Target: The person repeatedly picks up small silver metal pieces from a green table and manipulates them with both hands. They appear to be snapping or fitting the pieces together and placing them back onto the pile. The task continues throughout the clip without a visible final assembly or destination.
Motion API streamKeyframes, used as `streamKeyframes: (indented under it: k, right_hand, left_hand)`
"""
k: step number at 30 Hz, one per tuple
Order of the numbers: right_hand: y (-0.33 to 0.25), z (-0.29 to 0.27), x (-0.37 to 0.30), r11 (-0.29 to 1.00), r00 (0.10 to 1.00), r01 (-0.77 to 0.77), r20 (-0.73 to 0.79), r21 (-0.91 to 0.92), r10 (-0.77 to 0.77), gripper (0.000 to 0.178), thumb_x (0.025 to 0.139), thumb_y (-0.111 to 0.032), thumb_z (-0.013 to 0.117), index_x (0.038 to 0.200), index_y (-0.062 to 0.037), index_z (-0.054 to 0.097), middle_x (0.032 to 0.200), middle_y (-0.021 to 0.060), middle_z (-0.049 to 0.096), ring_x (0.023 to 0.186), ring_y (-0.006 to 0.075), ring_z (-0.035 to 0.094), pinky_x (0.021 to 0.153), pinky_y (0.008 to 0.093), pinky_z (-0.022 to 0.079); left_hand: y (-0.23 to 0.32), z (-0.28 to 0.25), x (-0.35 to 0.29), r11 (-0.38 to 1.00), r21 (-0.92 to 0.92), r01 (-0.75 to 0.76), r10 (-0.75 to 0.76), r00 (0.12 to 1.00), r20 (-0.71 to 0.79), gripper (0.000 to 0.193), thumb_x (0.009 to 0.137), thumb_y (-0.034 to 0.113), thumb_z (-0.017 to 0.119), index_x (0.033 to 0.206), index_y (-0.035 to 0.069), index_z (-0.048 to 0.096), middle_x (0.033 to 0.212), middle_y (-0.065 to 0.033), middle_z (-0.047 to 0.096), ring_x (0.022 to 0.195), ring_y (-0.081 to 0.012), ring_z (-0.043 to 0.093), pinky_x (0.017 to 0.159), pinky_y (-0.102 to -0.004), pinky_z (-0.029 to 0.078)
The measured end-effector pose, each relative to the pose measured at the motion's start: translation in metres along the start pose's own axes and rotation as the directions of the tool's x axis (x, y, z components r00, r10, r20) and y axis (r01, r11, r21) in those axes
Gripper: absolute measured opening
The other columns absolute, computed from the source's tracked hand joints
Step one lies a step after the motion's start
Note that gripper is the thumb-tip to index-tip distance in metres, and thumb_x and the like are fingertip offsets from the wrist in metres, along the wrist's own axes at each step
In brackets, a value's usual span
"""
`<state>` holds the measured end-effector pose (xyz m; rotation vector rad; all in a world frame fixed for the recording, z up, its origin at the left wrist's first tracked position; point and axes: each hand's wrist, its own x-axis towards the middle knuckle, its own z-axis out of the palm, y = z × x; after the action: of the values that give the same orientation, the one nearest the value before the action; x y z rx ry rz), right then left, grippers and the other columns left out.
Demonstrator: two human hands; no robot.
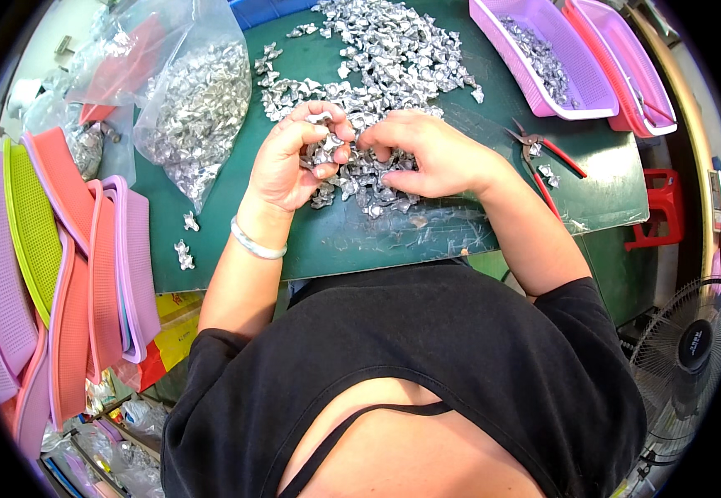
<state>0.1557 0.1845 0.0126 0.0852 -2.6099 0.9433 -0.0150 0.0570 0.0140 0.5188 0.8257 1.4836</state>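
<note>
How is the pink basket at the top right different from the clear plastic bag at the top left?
The pink basket is a stiff, open mesh tray lying flat, while the clear plastic bag is soft, crumpled and see-through. The basket holds only a thin strip of small silvery metal pieces; the bag bulges with them. The basket sits beyond the right hand, the bag beyond the left hand. Both hold the same kind of pieces.

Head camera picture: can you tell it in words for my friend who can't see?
Two bare hands, left hand and right hand, pick through a pile of small silver metal pieces on a green mat. Red-handled pliers and pink baskets lie to the right.
</note>
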Motion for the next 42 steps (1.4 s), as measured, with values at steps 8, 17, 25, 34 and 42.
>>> streamKeyframes:
  k: [8, 17, 25, 34, 42]
  right_hand:
    - [-0.002, 0.009, 0.004, 0.995, 0.999, -0.041, -0.031, -0.086, 0.039, 0.028, 0.065, -0.006, 0.059, 0.092, -0.0036, 0.056, 0.061, 0.0056, 0.052, 0.065, 0.0251, 0.054, 0.063, 0.0349, 0.044]
    - [0.000, 0.000, 0.002, 0.784, 0.953, -0.146, -0.126, 0.604, 0.275, 0.037, 0.075, 0.004, 0.057, 0.110, -0.0003, 0.049, 0.080, 0.0004, 0.054, 0.078, 0.0068, 0.051, 0.071, 0.0216, 0.042]
    - [0.000, 0.001, 0.002, 0.714, 0.930, 0.029, -0.281, 0.700, 0.238, 0.037, 0.077, 0.004, 0.058, 0.113, -0.0002, 0.048, 0.086, 0.0025, 0.055, 0.081, 0.0083, 0.053, 0.073, 0.0222, 0.043]
    - [0.003, 0.001, 0.001, 0.724, 0.941, 0.043, -0.272, 0.688, 0.202, 0.037, 0.078, 0.005, 0.057, 0.114, -0.0002, 0.047, 0.090, 0.0036, 0.054, 0.085, 0.0100, 0.053, 0.075, 0.0230, 0.044]
    - [0.002, 0.003, 0.002, 0.671, 0.937, 0.025, -0.250, 0.741, 0.242, 0.040, 0.078, 0.005, 0.057, 0.116, -0.0002, 0.046, 0.093, 0.0043, 0.054, 0.089, 0.0104, 0.053, 0.078, 0.0230, 0.044]
  left_hand:
    - [-0.002, -0.004, -0.001, 0.998, -0.060, 0.013, -0.012, 1.000, 0.011, 0.016, 0.084, 0.018, 0.051, 0.086, 0.002, 0.052, 0.083, -0.0114, 0.054, 0.066, -0.0173, 0.054, 0.044, -0.0186, 0.041]
    - [-0.001, 0.012, -0.004, 0.979, 0.156, 0.128, -0.102, 0.981, -0.162, 0.013, 0.084, 0.016, 0.053, 0.082, 0.004, 0.056, 0.072, -0.0043, 0.056, 0.056, -0.0105, 0.053, 0.037, -0.0150, 0.034]
    - [-0.004, 0.026, -0.006, 0.935, 0.213, 0.284, -0.269, 0.958, -0.096, 0.018, 0.085, 0.017, 0.052, 0.088, 0.000, 0.059, 0.066, -0.0035, 0.056, 0.051, -0.0098, 0.051, 0.035, -0.0151, 0.033]
    - [-0.009, 0.026, -0.002, 0.967, 0.065, 0.248, -0.236, 0.960, -0.147, 0.016, 0.085, 0.016, 0.052, 0.087, 0.000, 0.057, 0.068, -0.0041, 0.055, 0.052, -0.0108, 0.051, 0.035, -0.0156, 0.033]
    - [-0.012, 0.028, -0.002, 0.973, 0.136, 0.184, -0.154, 0.966, -0.206, 0.017, 0.085, 0.017, 0.054, 0.087, 0.000, 0.057, 0.068, -0.0037, 0.055, 0.052, -0.0102, 0.051, 0.036, -0.0154, 0.033]
